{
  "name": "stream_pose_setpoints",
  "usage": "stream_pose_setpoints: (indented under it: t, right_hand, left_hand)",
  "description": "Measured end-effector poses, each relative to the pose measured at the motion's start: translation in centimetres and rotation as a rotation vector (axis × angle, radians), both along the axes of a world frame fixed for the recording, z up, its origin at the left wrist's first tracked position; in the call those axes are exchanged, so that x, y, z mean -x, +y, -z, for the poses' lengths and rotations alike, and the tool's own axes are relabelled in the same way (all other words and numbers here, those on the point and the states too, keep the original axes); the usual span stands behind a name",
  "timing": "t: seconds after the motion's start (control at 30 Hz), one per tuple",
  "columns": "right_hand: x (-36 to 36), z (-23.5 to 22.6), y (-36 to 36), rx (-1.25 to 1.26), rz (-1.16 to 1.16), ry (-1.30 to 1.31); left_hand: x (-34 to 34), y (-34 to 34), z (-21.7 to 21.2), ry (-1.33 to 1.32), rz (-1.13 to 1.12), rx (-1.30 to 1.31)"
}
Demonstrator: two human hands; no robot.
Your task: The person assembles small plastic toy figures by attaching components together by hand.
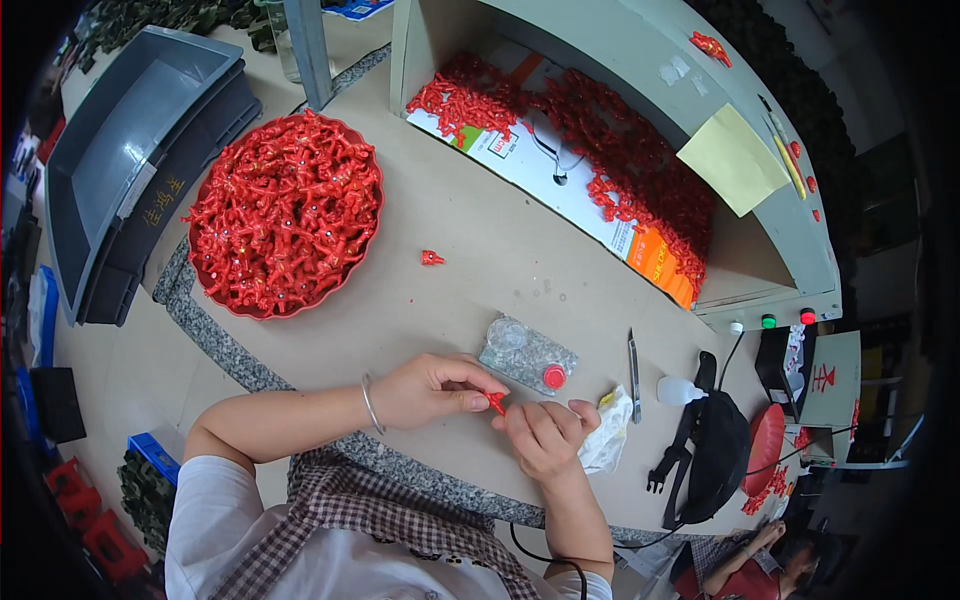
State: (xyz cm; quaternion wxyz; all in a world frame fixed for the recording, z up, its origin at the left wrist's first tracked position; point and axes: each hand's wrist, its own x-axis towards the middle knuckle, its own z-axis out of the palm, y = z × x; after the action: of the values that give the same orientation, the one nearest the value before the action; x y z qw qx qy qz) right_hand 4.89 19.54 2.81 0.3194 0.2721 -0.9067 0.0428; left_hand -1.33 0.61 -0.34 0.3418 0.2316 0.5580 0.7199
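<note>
Head view, looking down on a beige desk (500, 270). The left forearm enters from the lower left, lies across the desk edge and bends inward at the wrist, which carries a thin metal bangle (371, 403). The left hand (432, 390) is palm-down; its grip is narrow, thumb and forefinger closed on a small red plastic piece (496, 402). The right forearm rises steeply from the lower edge. The right hand (545, 435) is curled with the fingers folded toward the palm, and its fingertips meet the same red piece from the other side. Whether the right grip clamps the piece or only touches it cannot be told. The piece is held between the two hands, just above the desk near its front edge.

Just beyond the hands lies a clear bag (527, 353) beside a red cap (554, 376). A crumpled white cloth (610, 432) lies just right of the right hand, and a slim metal tool (633, 361) lies past it. A round red tray (285, 212) heaped with similar red pieces sits well apart at the upper left. One stray red piece (431, 258) lies alone on the desk between tray and hands.
</note>
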Motion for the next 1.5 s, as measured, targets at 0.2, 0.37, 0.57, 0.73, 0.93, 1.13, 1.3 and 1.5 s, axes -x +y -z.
stream_pose_setpoints:
  t: [0.2, 0.37, 0.57, 0.73, 0.93, 1.13, 1.3, 1.5]
  right_hand:
    - [0.1, 0.4, 0.0, 0.029, 0.004, -0.001]
    - [0.5, 0.3, -0.2, 0.07, -0.01, -0.032]
    - [0.8, 0.5, -0.4, 0.114, -0.01, -0.073]
    - [0.8, 0.3, -0.5, 0.133, -0.002, -0.082]
    - [0.7, 0.1, -0.6, 0.118, -0.003, -0.073]
    - [0.9, 0.3, -0.7, 0.123, 0.009, -0.073]
    - [0.9, 0.3, -0.6, 0.119, 0.015, -0.064]
    - [1.0, 0.4, -0.8, 0.127, 0.007, -0.068]
  left_hand:
    - [0.0, 0.1, 0.1, 0.009, -0.015, 0.019]
    - [0.1, 0.0, 0.0, -0.071, -0.023, 0.011]
    - [0.1, 0.2, 0.6, -0.161, -0.009, 0.017]
    - [0.1, 0.2, 0.4, -0.145, -0.014, 0.025]
    - [0.0, 0.2, 0.5, -0.121, -0.014, 0.032]
    - [0.2, 0.1, 0.4, -0.129, -0.005, 0.008]
    - [0.2, 0.3, 0.7, -0.132, 0.003, 0.036]
    - [0.3, 0.1, 0.8, -0.138, 0.002, 0.011]
